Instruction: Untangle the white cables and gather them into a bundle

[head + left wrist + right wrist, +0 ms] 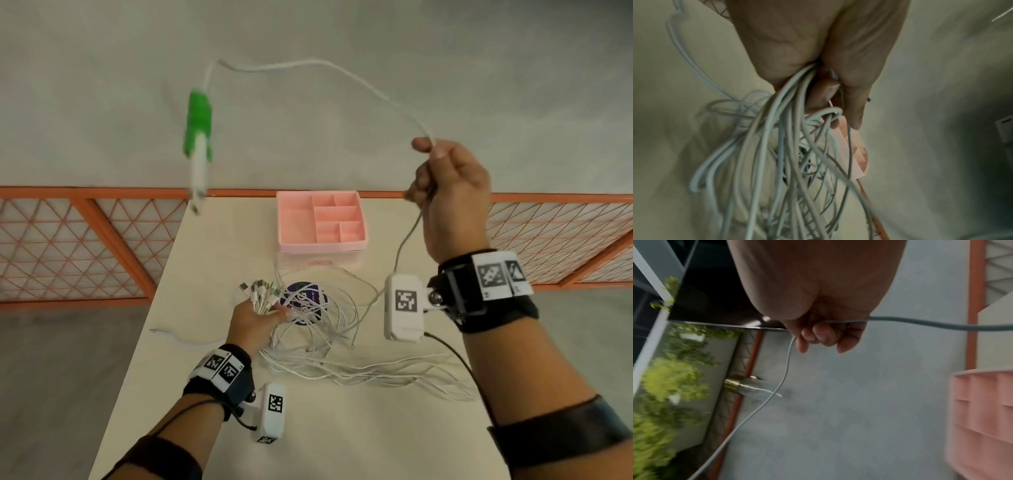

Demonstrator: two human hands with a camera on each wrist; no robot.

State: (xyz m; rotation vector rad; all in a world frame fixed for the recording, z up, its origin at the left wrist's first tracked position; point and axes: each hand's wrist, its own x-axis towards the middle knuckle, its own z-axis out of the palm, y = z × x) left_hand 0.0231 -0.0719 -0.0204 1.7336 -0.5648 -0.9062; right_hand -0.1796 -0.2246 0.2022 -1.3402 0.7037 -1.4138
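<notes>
White cables (318, 346) on the table (342, 428) are gripped by the left hand (255, 323). One cable (342, 73), its blurry end maybe green-wrapped, is held up by the curled right hand (448, 185).

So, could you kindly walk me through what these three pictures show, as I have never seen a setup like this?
No machine here: a person works with bare hands, wearing a camera on the head and one on each wrist. The big picture is the head view, looking down at a pale table. The other two look along each hand.

The left hand grips a bunch of white cables near their plugs; the rest lie tangled on the table. The right hand, raised, holds a single cable whose far end, with a green piece, is in the air and blurred. Behind the tangle stands a pink divided tray.
</notes>
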